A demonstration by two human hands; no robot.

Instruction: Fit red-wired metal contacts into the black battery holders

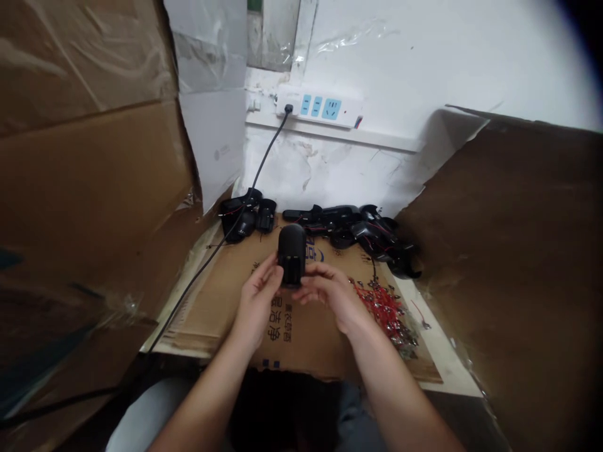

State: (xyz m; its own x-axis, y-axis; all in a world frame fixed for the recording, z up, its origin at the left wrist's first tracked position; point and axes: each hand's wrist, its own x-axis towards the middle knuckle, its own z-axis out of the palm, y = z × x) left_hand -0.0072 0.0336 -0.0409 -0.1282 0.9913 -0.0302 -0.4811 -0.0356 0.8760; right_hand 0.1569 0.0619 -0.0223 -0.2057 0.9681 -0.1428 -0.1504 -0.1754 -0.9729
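Fingers [272,280] hold black housing [292,242] (rounded end, recessed lower face).

The held plastic casing [292,245] is plain black, I notice, and glossy black shells [348,221] lie at its two o'clock. Around four o'clock the leads [384,307] run bright red with silvery tips. At six, brown cardboard [320,345] carries dark and blue print [274,333]; at twelve, a white power strip [320,113] shows light-blue socket panels [332,109].
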